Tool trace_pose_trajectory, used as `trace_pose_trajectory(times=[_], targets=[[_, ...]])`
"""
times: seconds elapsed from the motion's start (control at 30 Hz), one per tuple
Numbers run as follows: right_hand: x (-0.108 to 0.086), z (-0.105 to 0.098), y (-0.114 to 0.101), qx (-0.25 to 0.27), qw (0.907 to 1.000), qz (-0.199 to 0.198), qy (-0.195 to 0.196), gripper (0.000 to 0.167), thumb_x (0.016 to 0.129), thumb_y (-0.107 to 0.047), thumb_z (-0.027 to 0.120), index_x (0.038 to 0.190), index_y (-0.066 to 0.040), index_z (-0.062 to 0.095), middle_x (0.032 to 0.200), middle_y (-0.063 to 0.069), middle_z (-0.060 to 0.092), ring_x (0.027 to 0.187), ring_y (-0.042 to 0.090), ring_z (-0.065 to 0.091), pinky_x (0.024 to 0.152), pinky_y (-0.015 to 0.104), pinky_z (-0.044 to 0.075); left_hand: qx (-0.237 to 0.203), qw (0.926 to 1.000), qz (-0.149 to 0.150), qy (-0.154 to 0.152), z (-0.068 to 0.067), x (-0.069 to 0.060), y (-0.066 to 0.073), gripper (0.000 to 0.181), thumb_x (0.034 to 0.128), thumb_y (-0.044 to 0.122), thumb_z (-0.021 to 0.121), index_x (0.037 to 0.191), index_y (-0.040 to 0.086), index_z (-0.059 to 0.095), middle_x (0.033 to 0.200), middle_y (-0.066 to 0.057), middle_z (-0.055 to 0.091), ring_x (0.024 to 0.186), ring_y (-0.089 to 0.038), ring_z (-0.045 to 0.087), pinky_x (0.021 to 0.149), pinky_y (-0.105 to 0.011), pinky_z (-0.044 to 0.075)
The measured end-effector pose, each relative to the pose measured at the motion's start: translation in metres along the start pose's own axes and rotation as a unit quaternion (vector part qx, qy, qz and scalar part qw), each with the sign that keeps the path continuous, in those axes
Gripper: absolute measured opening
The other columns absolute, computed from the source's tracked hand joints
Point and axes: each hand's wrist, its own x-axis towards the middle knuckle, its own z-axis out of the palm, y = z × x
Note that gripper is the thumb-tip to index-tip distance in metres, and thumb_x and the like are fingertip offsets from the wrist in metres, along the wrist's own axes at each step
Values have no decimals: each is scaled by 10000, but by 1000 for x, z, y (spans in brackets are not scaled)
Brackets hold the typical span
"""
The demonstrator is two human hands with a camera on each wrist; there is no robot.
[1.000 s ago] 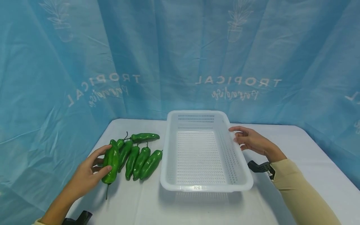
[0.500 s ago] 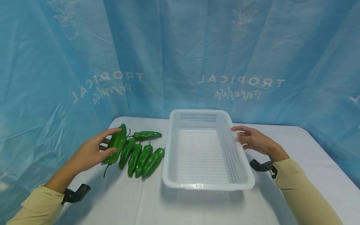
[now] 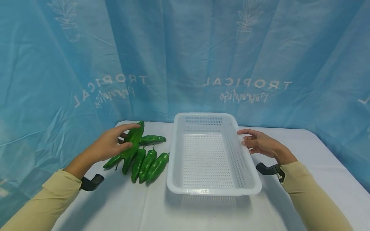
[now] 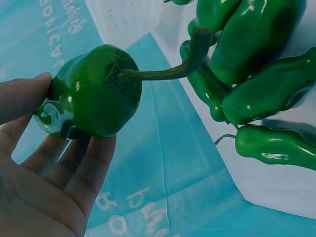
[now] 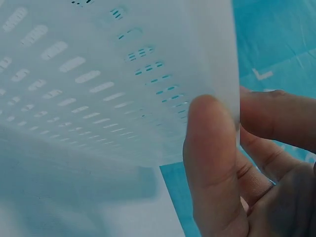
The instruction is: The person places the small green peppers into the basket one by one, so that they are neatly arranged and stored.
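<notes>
table (image 3: 162, 211), white, blue curtain (image 3: 185, 57) behind, peppers (image 3: 148, 162)

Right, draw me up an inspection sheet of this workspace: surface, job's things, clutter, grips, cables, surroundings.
Surface: white tabletop, visible seams or creases toward the near side.
Job's things: white perforated basket near the middle, no pepper seen in it; one green pepper in hand; six other peppers grouped left of the basket.
Clutter: nothing seen.
Grips: left grip holds the green pepper between thumb and fingers, over the group; right grip pinches the basket's right side.
Cables: nothing seen.
Surroundings: blue curtain behind and to both sides, its white lettering reading mirrored.
</notes>
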Motion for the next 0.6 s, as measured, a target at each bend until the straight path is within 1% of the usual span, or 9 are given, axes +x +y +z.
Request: trace_pose_trajectory(times=[0.1,0.17,0.23,0.4,0.5,0.6], targets=[[-1,0,-2,-35,10000,42,27,516,992,-133,584,1447,-113,343,1077,-12,672,962,175,713,819,424,605,-17,9999,53,-157,1,10,3,625,917,54,673,1487,164,443,1487,-193,465,1083,-365,651,770,-421,573],[-1,0,-2,-37,10000,48,17,517,989,-133,587,1445,-112,345,1085,-9,674,963,176,714,820,426,605,-12,9996,106,-250,1,17,6,620,919,52,669,1488,155,444,1501,-183,457,1076,-350,648,757,-396,568],[-1,0,-3,-22,10000,45,-4,519,987,-130,589,1444,-105,345,1089,-6,676,961,178,716,820,427,606,-25,9992,180,-356,1,23,10,613,921,51,664,1487,144,448,1502,-180,462,1059,-334,645,699,-365,546],[0,1,-4,-26,9999,113,35,543,981,-133,599,1455,-91,337,1094,-1,680,954,190,721,818,431,608,-46,9974,342,-639,1,39,24,585,929,62,654,1476,155,469,1488,-149,495,1061,-308,643,651,-327,501],[1,2,-4,-67,9998,173,114,572,975,-139,610,1468,-80,326,1094,4,679,952,198,721,820,439,607,-77,9960,377,-809,2,48,32,576,938,72,644,1479,169,468,1497,-123,492,1096,-308,629,673,-323,498],[2,2,-4,-102,9996,178,178,593,968,-145,619,1476,-73,322,1096,5,682,951,206,722,826,454,604,-169,9936,482,-1004,5,58,39,575,942,77,638,1483,164,461,1517,-114,473,1139,-324,621,734,-346,529]])
